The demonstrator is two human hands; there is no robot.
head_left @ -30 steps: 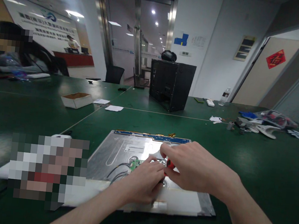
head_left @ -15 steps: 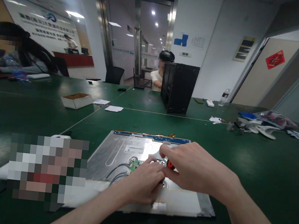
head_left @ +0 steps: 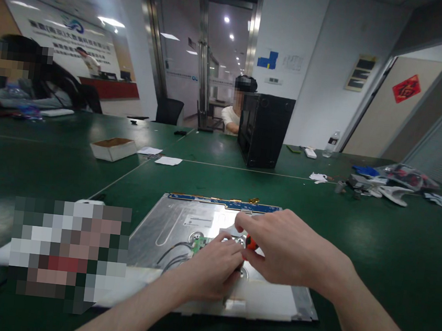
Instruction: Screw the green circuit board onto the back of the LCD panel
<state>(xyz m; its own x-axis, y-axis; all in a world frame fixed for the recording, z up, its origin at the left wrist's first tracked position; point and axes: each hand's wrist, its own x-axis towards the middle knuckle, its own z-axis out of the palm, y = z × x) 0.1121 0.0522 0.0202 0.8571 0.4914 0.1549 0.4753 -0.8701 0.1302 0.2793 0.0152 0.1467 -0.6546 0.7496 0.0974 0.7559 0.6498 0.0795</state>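
A flat metal display panel (head_left: 172,215) lies on the green table, with a blue circuit strip (head_left: 209,201) along its far edge. Over its middle, my right hand (head_left: 291,246) is closed around the orange and black handle of a screwdriver (head_left: 251,242); its tip is hidden. My left hand (head_left: 214,265) lies low on the panel just left of the screwdriver, fingers curled in. What those fingers grip, if anything, is hidden. Beside them, a small green circuit board (head_left: 199,244) partly shows, with dark cables (head_left: 174,253) running left from it.
A pixelated patch covers something at the left, beside the panel. Farther back stand a shallow white box (head_left: 114,150) and a black computer case (head_left: 266,131), with a person (head_left: 232,116) behind it. Another person sits far left. Assorted parts (head_left: 377,184) lie at the right.
My hands and the panel stay nearly in place; a little more of the orange handle shows. The person at far left has shifted slightly right.
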